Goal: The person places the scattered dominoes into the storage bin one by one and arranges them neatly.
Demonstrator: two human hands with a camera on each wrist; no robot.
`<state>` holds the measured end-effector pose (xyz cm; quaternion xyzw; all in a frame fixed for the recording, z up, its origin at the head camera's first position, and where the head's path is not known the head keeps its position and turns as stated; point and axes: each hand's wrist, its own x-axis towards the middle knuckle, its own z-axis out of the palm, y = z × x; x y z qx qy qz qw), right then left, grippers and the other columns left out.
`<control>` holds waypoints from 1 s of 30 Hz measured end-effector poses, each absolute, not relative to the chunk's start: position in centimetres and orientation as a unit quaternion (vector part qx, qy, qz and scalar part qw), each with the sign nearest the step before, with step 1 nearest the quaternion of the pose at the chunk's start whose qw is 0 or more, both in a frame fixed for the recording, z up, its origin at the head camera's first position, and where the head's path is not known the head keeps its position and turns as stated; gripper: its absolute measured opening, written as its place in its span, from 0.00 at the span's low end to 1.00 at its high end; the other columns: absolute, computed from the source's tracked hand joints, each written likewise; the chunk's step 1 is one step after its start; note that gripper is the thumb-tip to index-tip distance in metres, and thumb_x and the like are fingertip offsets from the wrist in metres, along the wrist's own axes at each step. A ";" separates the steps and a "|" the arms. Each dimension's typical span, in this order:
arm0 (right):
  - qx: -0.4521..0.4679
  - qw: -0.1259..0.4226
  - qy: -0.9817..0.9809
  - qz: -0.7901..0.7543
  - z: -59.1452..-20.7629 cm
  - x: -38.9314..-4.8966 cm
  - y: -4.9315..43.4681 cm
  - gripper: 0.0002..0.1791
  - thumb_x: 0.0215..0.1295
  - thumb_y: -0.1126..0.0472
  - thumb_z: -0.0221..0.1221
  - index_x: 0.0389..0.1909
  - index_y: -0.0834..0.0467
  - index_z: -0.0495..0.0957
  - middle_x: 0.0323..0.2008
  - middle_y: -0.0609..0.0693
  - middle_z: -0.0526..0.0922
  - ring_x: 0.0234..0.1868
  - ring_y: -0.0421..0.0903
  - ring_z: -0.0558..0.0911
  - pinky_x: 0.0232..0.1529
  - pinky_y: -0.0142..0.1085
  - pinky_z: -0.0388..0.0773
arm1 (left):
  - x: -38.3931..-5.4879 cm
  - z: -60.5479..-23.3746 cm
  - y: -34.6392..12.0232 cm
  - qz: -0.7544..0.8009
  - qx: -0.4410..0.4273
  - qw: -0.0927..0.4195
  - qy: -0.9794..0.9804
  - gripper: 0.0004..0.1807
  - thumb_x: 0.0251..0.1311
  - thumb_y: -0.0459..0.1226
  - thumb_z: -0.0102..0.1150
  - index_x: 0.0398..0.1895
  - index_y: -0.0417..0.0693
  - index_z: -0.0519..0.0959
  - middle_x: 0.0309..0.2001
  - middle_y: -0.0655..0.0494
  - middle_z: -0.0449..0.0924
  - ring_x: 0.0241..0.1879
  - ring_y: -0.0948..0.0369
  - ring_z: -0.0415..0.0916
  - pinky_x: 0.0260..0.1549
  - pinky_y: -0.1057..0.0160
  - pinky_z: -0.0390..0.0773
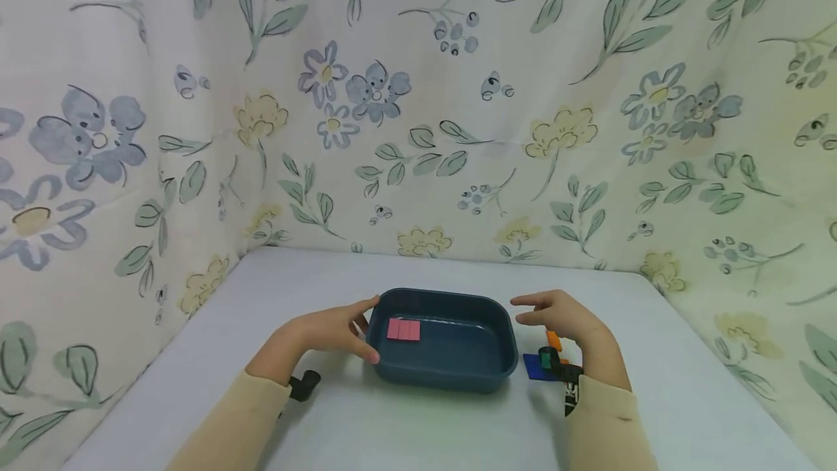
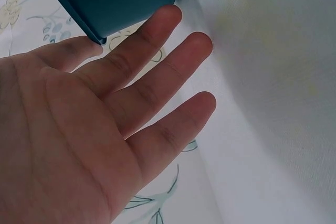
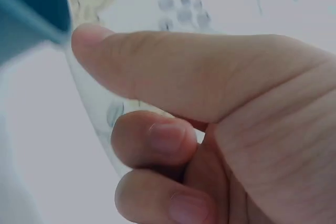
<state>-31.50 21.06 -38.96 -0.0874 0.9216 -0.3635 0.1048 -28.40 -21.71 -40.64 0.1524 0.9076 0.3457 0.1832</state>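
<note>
A dark blue rectangular tub (image 1: 458, 346) stands on the white table, with pink flat pieces (image 1: 403, 329) side by side in its left part. My left hand (image 1: 332, 328) is at the tub's left end, thumb and fingers spread along the rim. In the left wrist view its fingers (image 2: 152, 93) are nearly straight and the tub's wall is just beyond them. Just off the tub's right end is my right hand (image 1: 559, 313), holding nothing. The right wrist view shows its thumb (image 3: 157, 61) extended near the blurred tub edge, with two other fingers bent below.
Blue pieces (image 1: 534, 367) and an orange piece (image 1: 554, 341) lie on the table (image 1: 366, 427) right of the tub, partly hidden by my right hand and its wrist camera. A floral curtain (image 1: 418, 129) hangs along the back and sides of the table.
</note>
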 end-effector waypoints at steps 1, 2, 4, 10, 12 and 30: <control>-0.079 0.109 0.922 -0.363 -39.1 -31.5 21.5 0.27 0.64 0.49 0.67 0.64 0.51 0.79 0.41 0.55 0.78 0.39 0.54 0.76 0.38 0.48 0.76 | -28.4 -40.6 -21.8 0.344 0.153 0.182 0.909 0.63 0.44 0.53 0.80 0.81 0.55 0.51 0.50 0.57 0.75 0.53 0.54 0.72 0.51 0.44 0.72; -0.071 0.112 0.923 -0.361 -39.2 -31.5 22.0 0.28 0.64 0.49 0.67 0.64 0.52 0.78 0.46 0.57 0.79 0.45 0.58 0.78 0.43 0.53 0.77 | -28.4 -40.6 -21.8 0.342 0.152 0.181 0.909 0.63 0.44 0.54 0.80 0.81 0.55 0.51 0.50 0.57 0.75 0.53 0.54 0.72 0.51 0.44 0.73; -0.052 0.118 0.927 -0.352 -39.5 -31.5 22.8 0.29 0.65 0.49 0.67 0.65 0.54 0.78 0.54 0.62 0.79 0.54 0.66 0.77 0.49 0.61 0.75 | -28.5 -40.7 -21.9 0.340 0.151 0.181 0.911 0.64 0.43 0.54 0.80 0.81 0.55 0.51 0.50 0.57 0.75 0.52 0.55 0.72 0.51 0.44 0.73; -0.021 0.130 0.930 -0.344 -40.5 -31.6 24.6 0.27 0.65 0.56 0.66 0.64 0.60 0.77 0.55 0.67 0.79 0.59 0.79 0.70 0.50 0.67 0.71 | -28.5 -40.7 -22.0 0.342 0.148 0.180 0.910 0.64 0.43 0.54 0.81 0.81 0.54 0.51 0.50 0.56 0.75 0.53 0.54 0.72 0.51 0.44 0.73; -0.016 0.131 0.928 -0.349 -41.0 -31.6 25.0 0.26 0.65 0.58 0.66 0.63 0.61 0.77 0.52 0.65 0.81 0.59 0.79 0.69 0.51 0.68 0.70 | -28.5 -40.7 -22.0 0.343 0.147 0.180 0.910 0.64 0.42 0.54 0.81 0.81 0.54 0.51 0.51 0.56 0.75 0.53 0.54 0.72 0.51 0.44 0.73; 0.043 0.138 0.915 -0.375 -43.6 -31.9 28.0 0.29 0.56 0.63 0.72 0.61 0.57 0.80 0.58 0.69 0.75 0.53 0.66 0.77 0.47 0.60 0.74 | -28.6 -40.8 -21.6 0.342 0.155 0.183 0.908 0.65 0.43 0.54 0.81 0.81 0.55 0.50 0.52 0.56 0.75 0.54 0.53 0.72 0.50 0.43 0.73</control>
